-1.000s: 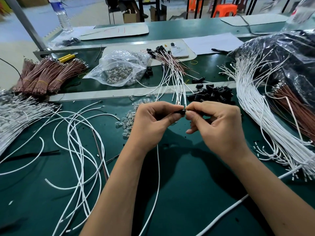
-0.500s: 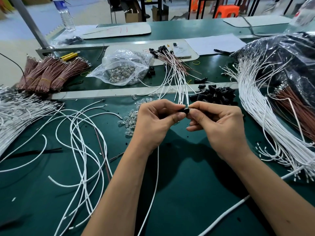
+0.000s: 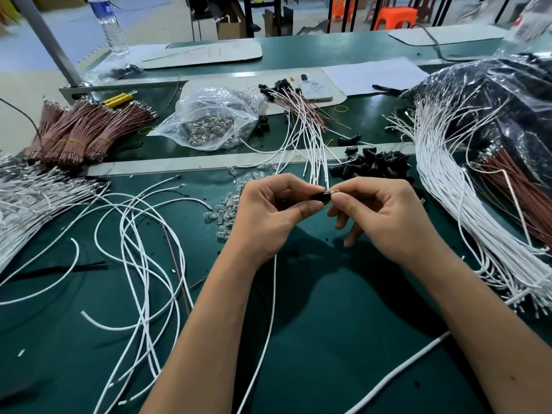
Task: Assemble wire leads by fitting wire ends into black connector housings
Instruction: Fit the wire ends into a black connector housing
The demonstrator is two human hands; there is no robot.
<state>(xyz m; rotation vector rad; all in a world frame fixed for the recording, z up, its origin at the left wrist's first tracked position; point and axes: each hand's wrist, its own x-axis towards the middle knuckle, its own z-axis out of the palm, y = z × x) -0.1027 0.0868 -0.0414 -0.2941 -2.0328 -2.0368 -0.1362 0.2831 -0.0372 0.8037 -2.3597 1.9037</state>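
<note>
Both hands pinch one black connector housing above the middle of the green worktop.

Largest container: black-and-clear plastic bag [image 3: 493, 115] at the worktop's right edge, spilling a white wire bundle [image 3: 448, 204] and brown wires [image 3: 516, 198]; its contents deeper in cannot be made out. Smaller clear bag [image 3: 215, 115] toward the far edge holds small metallic parts, too fine to identify. Left hand [image 3: 268, 213] grips the black connector housing [image 3: 321, 196] between thumb and forefinger; right hand [image 3: 385, 216] pinches a small clear part at the housing's end, the junction hidden by the fingertips. A white wire [image 3: 268, 324] trails from under the left hand toward the near edge. Loose housing pile [image 3: 373, 165] lies just beyond the hands. Worktop [image 3: 328, 339]: green mat. Room behind: blurred orange stool [image 3: 394, 17], cartons.
</note>
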